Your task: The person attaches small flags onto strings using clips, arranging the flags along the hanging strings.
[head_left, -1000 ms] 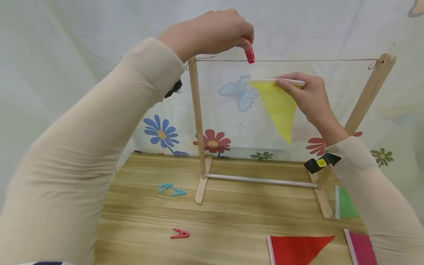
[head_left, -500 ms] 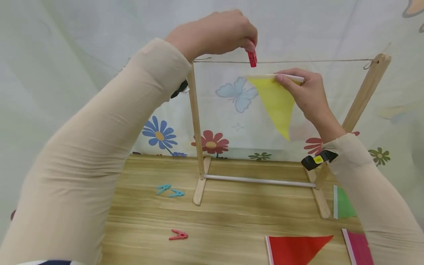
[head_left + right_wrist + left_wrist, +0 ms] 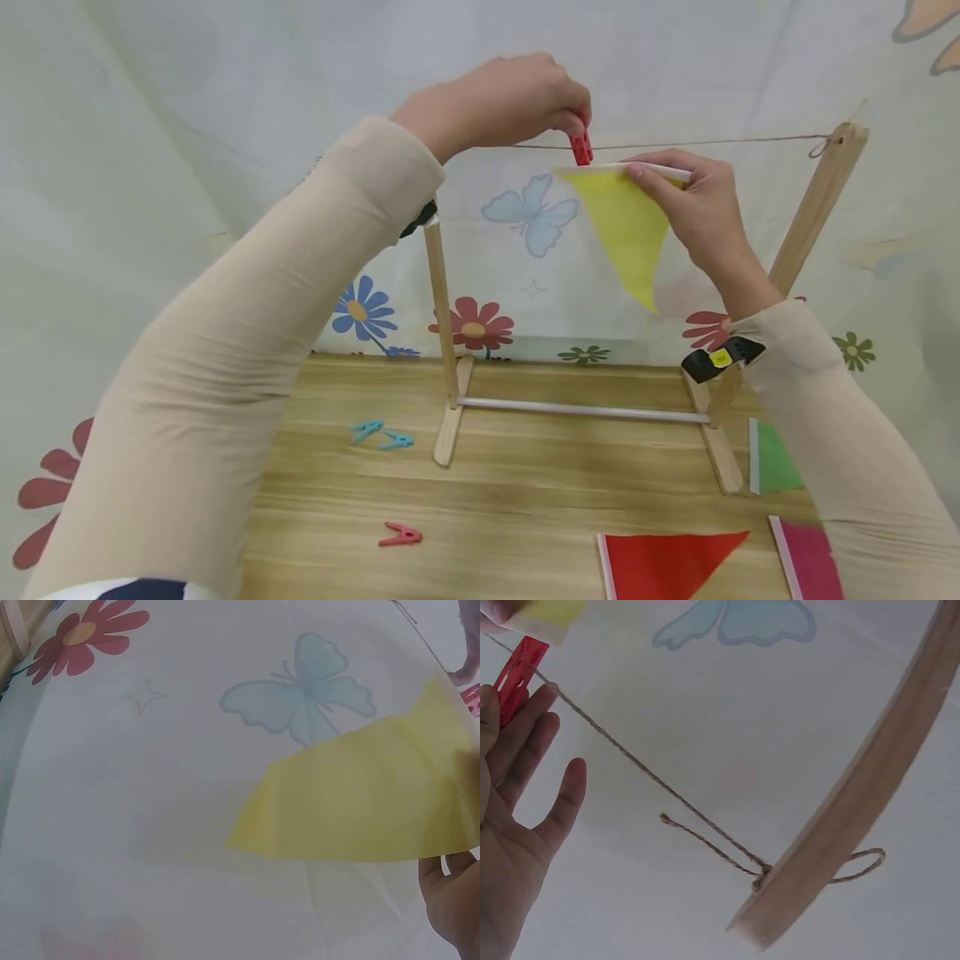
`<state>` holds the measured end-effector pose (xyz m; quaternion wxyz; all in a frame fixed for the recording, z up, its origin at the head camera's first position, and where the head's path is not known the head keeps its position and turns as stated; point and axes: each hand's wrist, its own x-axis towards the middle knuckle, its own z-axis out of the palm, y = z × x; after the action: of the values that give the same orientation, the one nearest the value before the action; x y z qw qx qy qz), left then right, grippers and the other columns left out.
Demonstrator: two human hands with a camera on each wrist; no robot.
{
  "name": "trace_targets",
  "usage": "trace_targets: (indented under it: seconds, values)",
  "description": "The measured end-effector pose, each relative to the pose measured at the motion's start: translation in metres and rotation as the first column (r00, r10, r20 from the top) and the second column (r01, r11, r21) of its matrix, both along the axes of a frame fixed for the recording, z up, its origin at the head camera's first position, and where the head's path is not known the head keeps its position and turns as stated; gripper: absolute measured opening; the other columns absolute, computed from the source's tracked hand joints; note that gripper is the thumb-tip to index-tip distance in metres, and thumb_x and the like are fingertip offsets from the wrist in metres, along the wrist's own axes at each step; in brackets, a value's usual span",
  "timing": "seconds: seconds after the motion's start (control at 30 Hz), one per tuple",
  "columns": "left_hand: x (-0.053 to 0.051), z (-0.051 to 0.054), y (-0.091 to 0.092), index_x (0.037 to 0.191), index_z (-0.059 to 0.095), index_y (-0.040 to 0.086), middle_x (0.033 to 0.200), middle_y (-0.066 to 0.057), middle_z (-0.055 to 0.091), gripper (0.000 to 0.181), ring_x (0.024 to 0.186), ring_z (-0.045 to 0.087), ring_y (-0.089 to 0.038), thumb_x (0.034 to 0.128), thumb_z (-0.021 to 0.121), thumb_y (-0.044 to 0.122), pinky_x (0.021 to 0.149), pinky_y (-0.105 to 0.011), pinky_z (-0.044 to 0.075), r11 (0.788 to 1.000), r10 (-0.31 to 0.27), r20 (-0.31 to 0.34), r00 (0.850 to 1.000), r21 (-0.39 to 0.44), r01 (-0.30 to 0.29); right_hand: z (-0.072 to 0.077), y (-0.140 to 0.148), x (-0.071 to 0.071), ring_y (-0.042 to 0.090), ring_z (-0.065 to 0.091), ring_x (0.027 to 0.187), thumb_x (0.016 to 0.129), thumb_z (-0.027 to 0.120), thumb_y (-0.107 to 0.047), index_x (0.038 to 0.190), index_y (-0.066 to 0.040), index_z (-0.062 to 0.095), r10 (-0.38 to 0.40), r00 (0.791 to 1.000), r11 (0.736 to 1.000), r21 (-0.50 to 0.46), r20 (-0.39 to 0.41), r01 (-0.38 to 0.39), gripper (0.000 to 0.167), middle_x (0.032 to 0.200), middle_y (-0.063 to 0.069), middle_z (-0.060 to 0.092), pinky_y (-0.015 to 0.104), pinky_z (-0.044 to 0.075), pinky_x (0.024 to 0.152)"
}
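I read left hand (image 3: 517, 102) pinched on red clip (image 3: 582, 151) by the string (image 3: 630, 755), right hand (image 3: 701, 204) pinching yellow pennant (image 3: 630, 218) (white edge (image 3: 606, 167) up) just below it.

The head view is softly bright (both wrist views look dimmer).

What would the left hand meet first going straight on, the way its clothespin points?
Likely the yellow flag, at its white top edge, just below the red clothespin in the head view; whether they touch is unclear.
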<state>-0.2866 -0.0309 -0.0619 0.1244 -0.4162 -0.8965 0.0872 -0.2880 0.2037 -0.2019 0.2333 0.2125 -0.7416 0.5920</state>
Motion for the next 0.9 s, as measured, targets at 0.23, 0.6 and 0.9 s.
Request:
trace_targets:
  seconds: [0.23,0.6,0.9]
  values:
    - [0.003,0.010,0.005,0.129,0.068,0.012,0.125,-0.006,0.068,0.035,0.106,0.055,-0.023,0.1063,0.050,0.031,0.105,-0.029,0.048,1.000,-0.009,-0.020,1.000,0.021,0.010,0.002,0.004,0.003,0.015,0.067,0.077,0.093,0.077,-0.026,0.115,-0.010,0.078,-0.038,0.999,0.998,0.049,0.023,0.036,0.028,0.105,-0.002,0.072,0.015,0.053,0.070]
    - [0.002,0.008,0.028,0.128,0.068,0.014,0.124,-0.003,0.067,0.035,0.106,0.053,-0.020,0.1069,0.048,0.033,0.100,-0.029,0.047,0.999,-0.025,0.001,1.000,-0.020,0.025,0.005,0.016,0.007,0.013,0.068,0.079,0.092,0.077,-0.022,0.115,-0.009,0.078,-0.062,0.998,0.998,0.002,-0.005,0.062,0.026,0.109,-0.003,0.073,0.015,0.053,0.072]
    - [0.000,0.003,0.049,0.131,0.067,0.018,0.128,-0.001,0.065,0.037,0.114,0.053,-0.019,0.1072,0.046,0.038,0.108,-0.029,0.045,0.998,-0.006,0.029,1.000,-0.063,0.007,0.001,0.023,0.008,0.018,0.067,0.088,0.091,0.078,-0.019,0.116,-0.005,0.077,0.004,1.000,0.988,-0.152,0.030,0.000,0.029,0.109,0.004,0.073,0.015,0.055,0.080]
